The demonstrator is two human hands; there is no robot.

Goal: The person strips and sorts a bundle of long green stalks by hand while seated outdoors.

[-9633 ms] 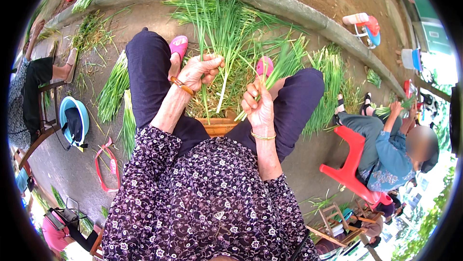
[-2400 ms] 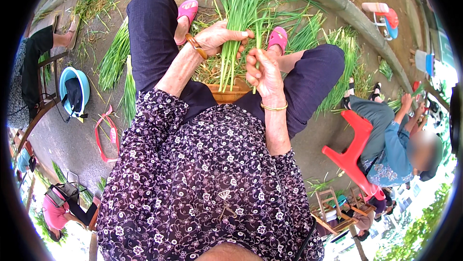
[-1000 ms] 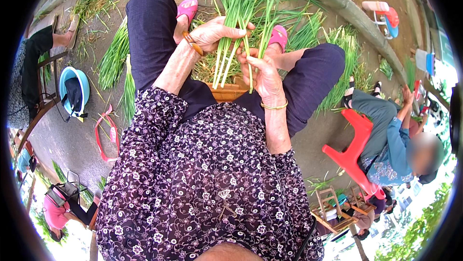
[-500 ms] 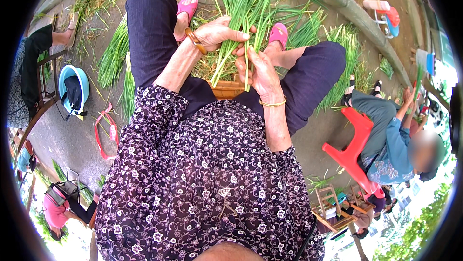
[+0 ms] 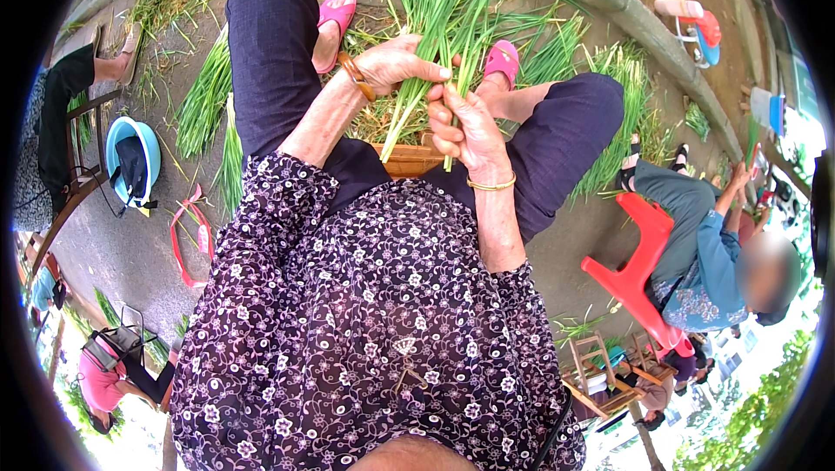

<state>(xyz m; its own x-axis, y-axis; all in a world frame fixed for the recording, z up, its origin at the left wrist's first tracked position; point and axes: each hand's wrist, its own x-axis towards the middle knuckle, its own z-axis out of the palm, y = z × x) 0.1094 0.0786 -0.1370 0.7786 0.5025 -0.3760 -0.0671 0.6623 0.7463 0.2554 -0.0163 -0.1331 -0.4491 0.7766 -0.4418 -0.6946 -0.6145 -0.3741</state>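
Note:
Both my hands meet between my knees over long green stalks that look like chives. My left hand [image 5: 391, 65] is closed round a bunch of chives [image 5: 401, 126], its thumb stretched over the stalks; their pale ends point toward me and the leaves fan away. My right hand [image 5: 471, 130] touches its fingertips to the left thumb. Its fingers are curled round a few chive stalks, whose lower ends show just below the fist. Under the hands lies a brown wooden edge [image 5: 409, 162], with trimmed yellowish bits beyond it.
Chive heaps [image 5: 622, 93] lie to the right, and more bundles [image 5: 204, 106] to the left. Left of me stand a light-blue basin [image 5: 155, 158] holding a dark bag and a red strap loop [image 5: 181, 245]. Another person sits at right by a red plastic stool [image 5: 639, 253]. A curb [image 5: 609, 6] runs behind.
My right hand's fingers have curled tighter round its stalks and its fingertips moved up to the left thumb. The left hand has barely shifted and keeps its bunch.

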